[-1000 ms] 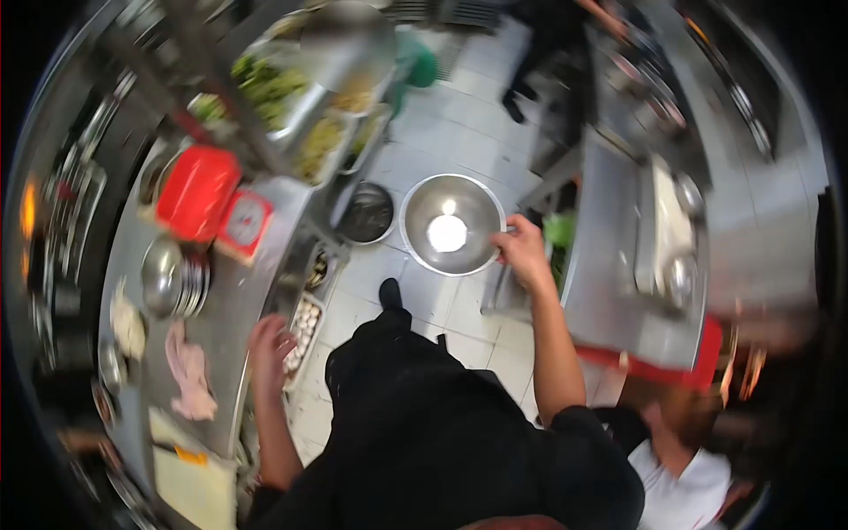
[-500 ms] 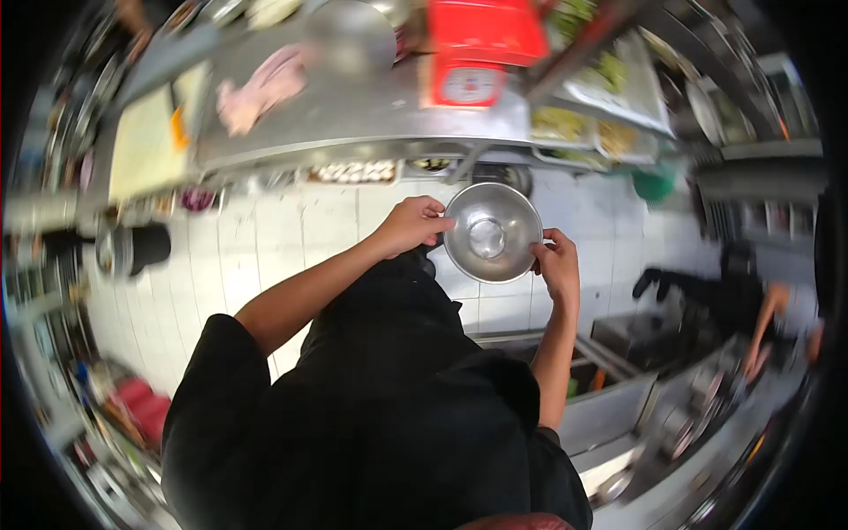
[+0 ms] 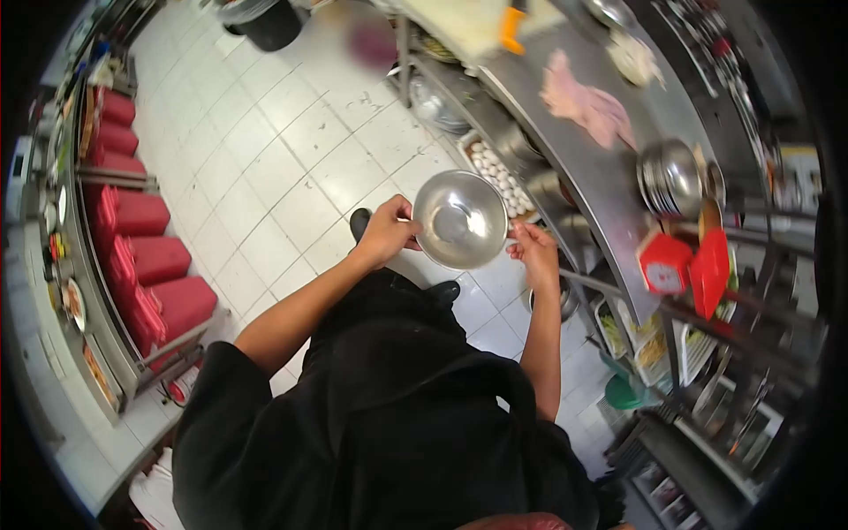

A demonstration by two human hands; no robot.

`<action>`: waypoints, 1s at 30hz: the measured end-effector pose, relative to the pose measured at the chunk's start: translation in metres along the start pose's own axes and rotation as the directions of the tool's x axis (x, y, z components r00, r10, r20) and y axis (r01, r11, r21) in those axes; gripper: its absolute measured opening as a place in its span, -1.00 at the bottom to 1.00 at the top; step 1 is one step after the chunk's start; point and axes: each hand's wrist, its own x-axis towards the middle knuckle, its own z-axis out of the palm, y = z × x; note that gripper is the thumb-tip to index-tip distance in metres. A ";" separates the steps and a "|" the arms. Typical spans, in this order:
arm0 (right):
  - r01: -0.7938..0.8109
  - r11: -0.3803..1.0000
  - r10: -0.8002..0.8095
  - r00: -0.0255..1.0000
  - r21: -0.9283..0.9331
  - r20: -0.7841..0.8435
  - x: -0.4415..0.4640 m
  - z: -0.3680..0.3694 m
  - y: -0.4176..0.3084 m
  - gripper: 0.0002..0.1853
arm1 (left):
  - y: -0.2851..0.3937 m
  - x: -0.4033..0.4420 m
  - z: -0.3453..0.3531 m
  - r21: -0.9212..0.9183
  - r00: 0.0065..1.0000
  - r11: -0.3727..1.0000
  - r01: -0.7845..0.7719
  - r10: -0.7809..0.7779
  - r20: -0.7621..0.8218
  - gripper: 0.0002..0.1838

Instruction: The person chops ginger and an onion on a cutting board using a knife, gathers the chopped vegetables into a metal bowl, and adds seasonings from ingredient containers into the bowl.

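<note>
A round metal mixing bowl [image 3: 442, 231] is held out in front of my body, its shiny inside facing up. It looks bare inside apart from bright reflections. My left hand [image 3: 389, 233] pinches the rim on the left side, fingers closed around the edge. On the opposite side, my right hand [image 3: 535, 253] grips the rim with thumb and fingers. Below and beyond the bowl lies the white tiled floor [image 3: 296, 181], and one of my black shoes [image 3: 444, 292] shows beneath it.
On my right runs a steel table [image 3: 565, 75] with a pink cloth [image 3: 586, 102], stacked metal bowls [image 3: 671, 177] and a red scale [image 3: 664, 263]. A tray of eggs [image 3: 496, 177] sits on its lower shelf. Red containers [image 3: 172, 305] line the left counter. A black bin [image 3: 272, 26] stands far off.
My body has turned left, so the steel table has swung from ahead to my right and the red containers have come into fuller view. Both hands still hold the bowl.
</note>
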 end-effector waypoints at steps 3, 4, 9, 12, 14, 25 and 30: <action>0.012 0.999 -0.013 1.000 -0.052 -0.013 0.066 0.080 -0.006 -0.70 | 0.013 0.011 -0.091 -0.070 0.981 0.997 -0.037 0.023 -0.192 -0.78; 0.046 0.994 -0.051 0.998 -0.100 -0.046 0.094 0.103 -0.004 -0.70 | 0.009 0.014 -0.120 -0.070 0.972 0.997 -0.017 0.000 -0.236 -0.77; 0.216 0.786 -0.304 0.951 -0.579 -0.058 0.234 0.139 0.021 -0.71 | 0.036 0.021 -0.218 -0.152 0.909 0.979 -0.134 0.060 -0.413 -0.81; 0.207 0.592 -0.483 0.865 -0.779 -0.138 0.295 0.140 0.016 -0.65 | 0.046 0.024 -0.250 -0.181 0.879 0.973 -0.144 0.041 -0.476 -0.81; 0.113 0.480 -0.494 0.854 -0.870 -0.162 0.314 0.146 -0.008 -0.56 | 0.049 0.026 -0.262 -0.226 0.866 0.962 -0.154 0.021 -0.500 -0.81; -0.220 0.349 -0.454 0.811 -0.911 -0.370 0.531 0.079 0.007 -0.38 | 0.078 0.069 -0.259 -0.226 0.800 0.974 0.023 -0.153 -0.581 -0.76; -0.337 0.525 -0.310 0.779 -0.781 -0.545 0.546 0.085 0.016 -0.44 | 0.118 0.111 -0.241 -0.275 0.783 0.956 0.105 -0.250 -0.569 -0.79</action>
